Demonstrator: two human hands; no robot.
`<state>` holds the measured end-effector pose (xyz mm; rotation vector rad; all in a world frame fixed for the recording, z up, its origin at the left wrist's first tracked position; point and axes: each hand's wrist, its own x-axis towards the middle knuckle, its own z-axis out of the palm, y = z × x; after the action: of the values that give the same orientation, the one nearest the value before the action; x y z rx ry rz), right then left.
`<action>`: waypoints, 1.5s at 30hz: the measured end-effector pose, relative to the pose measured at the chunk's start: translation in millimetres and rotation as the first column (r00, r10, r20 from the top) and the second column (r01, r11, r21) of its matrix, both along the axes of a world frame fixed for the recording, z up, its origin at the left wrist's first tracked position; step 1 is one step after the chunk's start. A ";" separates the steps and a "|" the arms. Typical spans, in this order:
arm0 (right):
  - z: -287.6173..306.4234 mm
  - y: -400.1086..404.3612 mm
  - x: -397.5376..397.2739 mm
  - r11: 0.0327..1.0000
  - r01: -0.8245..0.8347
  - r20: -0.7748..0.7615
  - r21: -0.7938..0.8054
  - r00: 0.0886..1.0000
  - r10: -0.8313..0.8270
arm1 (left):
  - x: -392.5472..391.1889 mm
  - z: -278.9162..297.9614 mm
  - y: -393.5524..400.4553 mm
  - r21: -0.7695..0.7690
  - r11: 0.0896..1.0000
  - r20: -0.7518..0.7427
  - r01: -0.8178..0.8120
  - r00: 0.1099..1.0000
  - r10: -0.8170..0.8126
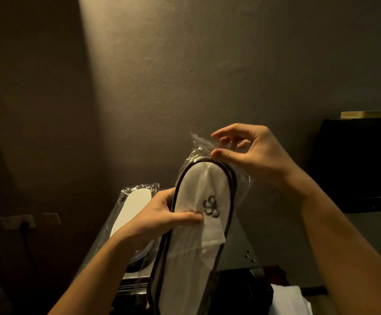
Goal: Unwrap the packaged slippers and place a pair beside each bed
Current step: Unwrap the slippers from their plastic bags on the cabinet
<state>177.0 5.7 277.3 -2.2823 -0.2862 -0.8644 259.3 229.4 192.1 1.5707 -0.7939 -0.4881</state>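
A dim room with a plain wall lit by one warm slant of light fills the background; low on the wall at the left sits a power socket (pixel 27 222) with a plug in it, and a dark screen-like panel (pixel 358 164) stands at the right edge. Below the hands a grey tabletop (pixel 238 251) carries a second wrapped pair of slippers (pixel 131 209), lying flat in its clear bag, apparently waiting its turn.

The pair in hand (pixel 202 221) is held up in front of the wall, toe end uppermost, white with dark piping and a dark embroidered monogram (pixel 210 206) on the vamp. The left hand (pixel 160 220) grips it at mid-length, thumb pressed across the front just beside the monogram and fingers wrapped behind, which steadies the slippers so the wrapper can be worked on. The clear plastic bag (pixel 202 145) still covers the toes and rises loose above them. There the right hand (pixel 248 153) pinches the slack film between thumb and fingers (pixel 224 131), closed narrowly on plastic only (not on the slipper itself). Holding the pair upright likely keeps the loose top of the bag within easy reach for tearing or pulling.

The unwrapping looks barely begun: both slippers remain inside the bag, and no bed is in view.
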 end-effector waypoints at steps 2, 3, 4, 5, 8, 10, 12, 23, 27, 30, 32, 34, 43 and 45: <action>1.2 2.3 1.3 1.000 -0.003 -0.021 0.018 1.000 0.003 | 0.8 -0.8 0.5 -0.003 1.000 0.013 0.008 1.000 -0.008; 1.6 2.2 2.8 0.998 -0.002 0.013 0.067 1.000 0.001 | 1.0 -1.7 0.8 -0.004 1.000 0.016 0.007 1.000 -0.007; 1.9 0.3 4.8 0.992 0.010 0.060 0.125 0.998 -0.018 | 1.1 -2.9 1.3 -0.005 1.000 0.020 0.009 1.000 -0.009; 2.2 -2.9 7.2 0.984 0.035 0.095 0.177 0.994 -0.053 | 1.3 -3.9 1.8 -0.004 1.000 0.021 0.013 1.000 -0.013; 0.4 -12.6 15.8 0.943 0.125 0.078 0.309 0.985 -0.156 | 1.4 -5.3 2.6 -0.001 1.000 0.020 0.024 1.000 -0.024; -2.7 -15.4 16.9 0.878 0.147 0.104 0.455 0.971 -0.216 | 2.2 -5.2 2.6 -0.003 1.000 0.023 0.020 1.000 -0.020; -4.1 -13.1 8.9 0.858 0.130 0.286 0.496 0.909 -0.303 | 4.0 -5.0 2.3 -0.002 1.000 0.025 0.010 1.000 -0.010; 3.6 -17.5 -14.2 0.998 -0.029 -0.365 0.051 0.930 0.046 | 7.9 12.0 5.9 0.125 0.988 0.096 0.092 0.990 -0.104; 3.9 -17.9 -20.5 0.979 -0.139 -0.429 0.147 0.883 0.190 | 12.5 20.0 8.2 0.172 0.976 0.135 0.137 0.978 -0.161; 3.7 -19.3 -22.0 0.964 -0.182 -0.451 0.195 0.856 0.253 | 17.3 24.7 9.4 0.178 0.971 0.137 0.159 0.973 -0.185; 1.9 -21.0 -21.0 0.971 -0.181 -0.490 0.158 0.839 0.237 | 20.0 26.2 9.4 0.186 0.966 0.154 0.181 0.965 -0.210; -1.4 -23.5 -18.3 0.973 -0.157 -0.509 0.169 0.832 0.223 | 22.2 26.6 7.7 0.191 0.969 0.199 0.157 0.960 -0.195; -29.2 -34.9 -4.4 0.940 -0.083 -0.275 0.332 0.944 0.181 | 22.0 30.1 6.2 -0.156 0.921 0.783 -0.357 0.523 0.336; -43.2 -44.4 -0.1 0.842 -0.060 -0.171 0.536 0.969 0.178 | 0.9 24.9 4.9 -0.507 0.790 0.720 -0.344 0.335 0.608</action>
<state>177.0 -38.7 234.2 -1.7940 -0.0753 -0.5370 260.3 234.3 217.0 1.6469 -0.9953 0.9605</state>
